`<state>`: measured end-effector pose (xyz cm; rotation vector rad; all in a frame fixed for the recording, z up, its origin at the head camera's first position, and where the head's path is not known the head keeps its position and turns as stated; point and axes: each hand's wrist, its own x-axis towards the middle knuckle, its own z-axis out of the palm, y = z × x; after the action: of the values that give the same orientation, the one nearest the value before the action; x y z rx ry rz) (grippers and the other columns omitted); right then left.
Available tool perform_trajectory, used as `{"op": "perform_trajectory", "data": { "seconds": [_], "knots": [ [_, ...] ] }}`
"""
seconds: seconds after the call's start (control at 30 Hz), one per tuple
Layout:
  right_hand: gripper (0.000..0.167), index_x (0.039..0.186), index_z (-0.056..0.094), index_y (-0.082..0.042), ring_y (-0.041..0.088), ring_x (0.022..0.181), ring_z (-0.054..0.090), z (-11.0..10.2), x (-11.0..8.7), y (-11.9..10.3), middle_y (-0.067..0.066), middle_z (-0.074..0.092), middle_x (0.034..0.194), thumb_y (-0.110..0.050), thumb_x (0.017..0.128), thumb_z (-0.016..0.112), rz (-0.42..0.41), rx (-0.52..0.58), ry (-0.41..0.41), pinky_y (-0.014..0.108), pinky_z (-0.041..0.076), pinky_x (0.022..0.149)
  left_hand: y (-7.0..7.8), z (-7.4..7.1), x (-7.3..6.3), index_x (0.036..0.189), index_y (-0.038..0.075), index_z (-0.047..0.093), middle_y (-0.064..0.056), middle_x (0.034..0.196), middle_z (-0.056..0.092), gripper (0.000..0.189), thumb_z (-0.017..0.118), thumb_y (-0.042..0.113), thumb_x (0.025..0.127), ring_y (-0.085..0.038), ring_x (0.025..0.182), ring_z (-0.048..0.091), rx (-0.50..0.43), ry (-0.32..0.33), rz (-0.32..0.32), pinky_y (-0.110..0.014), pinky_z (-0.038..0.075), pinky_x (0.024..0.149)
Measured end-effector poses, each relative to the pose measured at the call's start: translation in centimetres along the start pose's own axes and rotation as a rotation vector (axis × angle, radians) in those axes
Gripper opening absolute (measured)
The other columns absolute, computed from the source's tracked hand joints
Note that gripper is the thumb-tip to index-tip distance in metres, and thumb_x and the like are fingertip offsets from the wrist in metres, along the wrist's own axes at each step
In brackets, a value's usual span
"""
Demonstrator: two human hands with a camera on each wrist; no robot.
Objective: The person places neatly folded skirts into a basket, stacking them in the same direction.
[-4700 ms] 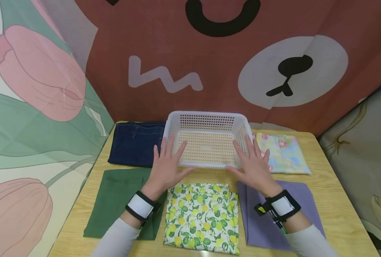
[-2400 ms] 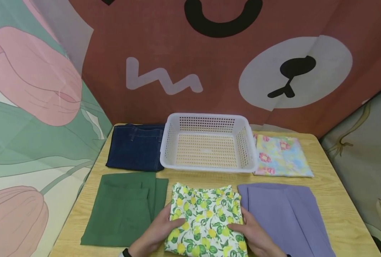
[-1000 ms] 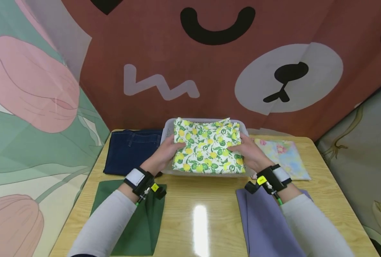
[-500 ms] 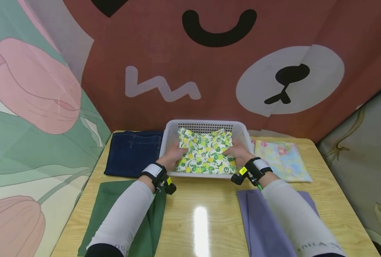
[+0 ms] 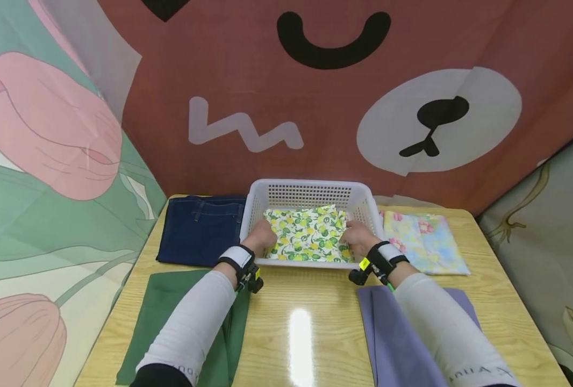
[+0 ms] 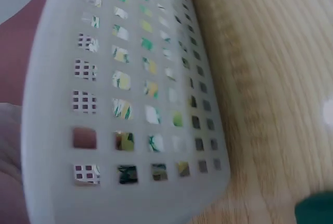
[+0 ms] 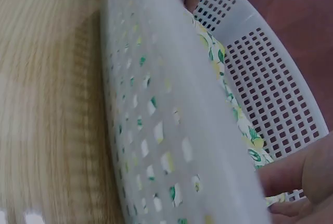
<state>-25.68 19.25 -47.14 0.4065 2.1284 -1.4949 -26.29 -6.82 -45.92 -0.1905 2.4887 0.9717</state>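
A folded lemon-print garment (image 5: 308, 234), white with yellow lemons and green leaves, lies inside the white plastic basket (image 5: 310, 185). My left hand (image 5: 262, 236) reaches over the near left of the basket and holds the garment's left edge, its fingertips hidden. At the opposite edge, my right hand (image 5: 360, 237) grips the garment. The right wrist view shows the right thumb and fingers (image 7: 283, 174) at the cloth, past the basket's rim. In the left wrist view the basket wall (image 6: 104, 130) covers most of the scene, with the print showing through its holes.
Folded dark blue jeans (image 5: 200, 231) lie left of the basket, and a folded pastel floral cloth (image 5: 424, 242) lies to its right. Nearer on the wooden table (image 5: 301, 301) are a green folded cloth (image 5: 170, 301) and a purple one (image 5: 388, 333), partly under my forearms.
My hands took the lemon-print garment from the table's near middle, carried it forward over the basket and lowered it inside. Since half a second ago it has sunk and flattened further.
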Motion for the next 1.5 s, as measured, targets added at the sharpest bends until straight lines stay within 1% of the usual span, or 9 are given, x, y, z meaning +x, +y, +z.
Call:
{"op": "perform_trajectory", "data": {
  "seconds": [0.13, 0.3, 0.43, 0.6, 0.77, 1.1, 1.27, 1.37, 1.5],
  "knots": [
    [0.076, 0.155, 0.002, 0.008, 0.045, 0.147, 0.022, -0.2, -0.5, 0.5, 0.029, 0.005, 0.162, 0.010, 0.093, 0.047, -0.011, -0.046, -0.006, 0.055, 0.032, 0.119, -0.1, 0.4, -0.3, 0.088, -0.003, 0.057, -0.007, 0.077, 0.046, 0.003, 0.054, -0.004, 0.087, -0.020, 0.065, 0.041, 0.248, 0.019, 0.095, -0.024, 0.034, 0.051],
    [0.073, 0.155, 0.006, 0.009, 0.046, 0.146, 0.024, -1.2, -1.3, 0.8, 0.032, 0.012, 0.160, 0.003, 0.096, 0.048, -0.051, -0.122, -0.049, 0.054, 0.035, 0.117, 0.7, 0.7, -1.1, 0.066, 0.008, 0.049, -0.002, 0.060, 0.039, 0.025, 0.058, -0.002, 0.088, -0.016, 0.053, 0.037, 0.418, 0.061, 0.241, -0.024, 0.031, 0.045],
    [0.070, 0.155, 0.010, 0.008, 0.046, 0.145, 0.028, -2.3, -3.0, 0.6, 0.032, 0.018, 0.159, -0.004, 0.099, 0.050, -0.115, -0.170, -0.084, 0.053, 0.035, 0.117, 2.0, 1.0, -2.2, 0.089, -0.001, 0.063, -0.003, 0.063, 0.047, 0.005, 0.061, 0.003, 0.089, -0.014, 0.050, 0.041, 0.326, 0.078, 0.294, -0.023, 0.035, 0.043],
    [0.067, 0.155, 0.017, 0.004, 0.045, 0.147, 0.027, -3.8, -5.6, -0.1, 0.028, 0.020, 0.161, -0.017, 0.102, 0.051, -0.231, -0.198, -0.110, 0.057, 0.030, 0.119, 4.2, 2.5, -4.4, 0.138, -0.005, 0.051, -0.019, 0.122, 0.066, 0.048, 0.061, 0.013, 0.094, -0.026, 0.096, 0.068, 0.237, 0.109, 0.434, -0.035, 0.058, 0.082],
    [0.057, 0.151, 0.035, -0.003, 0.040, 0.143, 0.037, -6.1, -8.4, -0.6, 0.022, 0.036, 0.156, -0.027, 0.103, 0.053, -0.358, -0.214, -0.078, 0.058, 0.034, 0.116, 6.5, 6.0, -7.3, 0.145, 0.004, 0.046, -0.015, 0.145, 0.054, 0.054, 0.062, 0.020, 0.096, -0.028, 0.134, 0.052, 0.258, 0.114, 0.656, -0.040, 0.045, 0.112],
    [0.048, 0.140, 0.051, -0.002, -0.016, 0.104, 0.054, -12.9, -13.3, 5.8, 0.005, 0.060, 0.129, -0.030, 0.102, 0.055, -0.550, -0.272, 0.303, 0.008, 0.050, 0.082, 6.1, 15.3, -12.8, 0.140, 0.016, 0.053, 0.001, 0.141, 0.056, 0.046, 0.062, 0.030, 0.097, -0.010, 0.131, 0.054, 0.528, 0.036, 1.167, -0.018, 0.039, 0.112],
    [0.044, 0.130, 0.060, 0.002, 0.020, 0.106, 0.065, -15.3, -13.3, 10.8, 0.025, 0.064, 0.124, -0.030, 0.099, 0.060, -0.477, -0.539, 0.438, 0.028, 0.055, 0.077, 4.9, 19.8, -13.7, 0.147, 0.027, 0.045, 0.007, 0.153, 0.044, 0.052, 0.054, 0.046, 0.099, -0.008, 0.144, 0.039, 0.782, -0.123, 1.257, -0.018, 0.025, 0.121],
    [0.044, 0.124, 0.064, 0.004, 0.049, 0.104, 0.061, -16.6, -13.2, 13.7, 0.032, 0.064, 0.120, -0.029, 0.094, 0.067, -0.406, -0.759, 0.400, 0.050, 0.054, 0.074, 4.3, 21.6, -14.2, 0.152, 0.036, 0.035, 0.010, 0.160, 0.032, 0.060, 0.047, 0.057, 0.098, -0.009, 0.151, 0.025, 0.902, -0.226, 1.252, -0.018, 0.019, 0.123],
    [0.050, 0.123, 0.065, 0.001, 0.050, 0.106, 0.060, -17.4, -12.8, 17.4, 0.029, 0.065, 0.120, -0.029, 0.085, 0.077, -0.411, -0.900, 0.270, 0.058, 0.052, 0.080, 3.5, 22.7, -14.5, 0.153, 0.045, 0.028, 0.012, 0.163, 0.023, 0.062, 0.042, 0.064, 0.096, -0.010, 0.153, 0.017, 0.988, -0.288, 1.216, -0.020, 0.017, 0.124]
  ]
}}
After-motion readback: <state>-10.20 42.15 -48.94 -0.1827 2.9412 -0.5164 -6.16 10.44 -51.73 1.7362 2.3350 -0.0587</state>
